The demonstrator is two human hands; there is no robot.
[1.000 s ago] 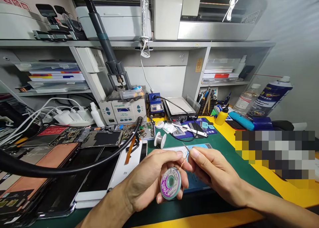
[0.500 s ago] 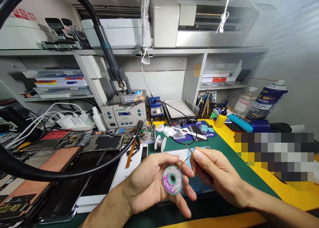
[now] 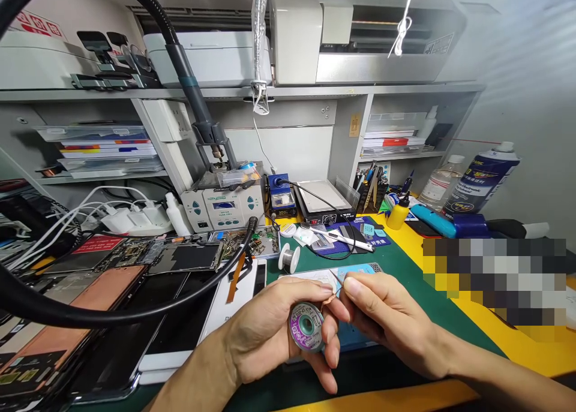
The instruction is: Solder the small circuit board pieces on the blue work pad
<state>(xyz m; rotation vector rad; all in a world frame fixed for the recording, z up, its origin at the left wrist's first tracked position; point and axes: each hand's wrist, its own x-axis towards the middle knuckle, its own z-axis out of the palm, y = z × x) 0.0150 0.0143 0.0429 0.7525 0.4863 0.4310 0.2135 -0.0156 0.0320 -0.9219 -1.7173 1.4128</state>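
Along the left of the bench, I'm watching a pile of opened phones lying under a black hose, with a hot-air rework station standing behind them. Moving right, I'm following the left hand, which is clenching a spool of desoldering wick in its curled fingers, the purple label facing up toward the camera. A short length of copper braid is leaving the spool's upper right and running up and to the right, its long axis slanting across the gap between the hands. The left hand is nearer the spool, while the braid's free end is lying closest to the right hand. That hand is pinching between thumb and forefinger, and a thin metal point is rising from the pinch. I can't tell whether the braid's tip is caught in it too. Beyond the hands, a small spool of solder is sitting on the green mat, and a blue-and-white spray can is standing at the far right.
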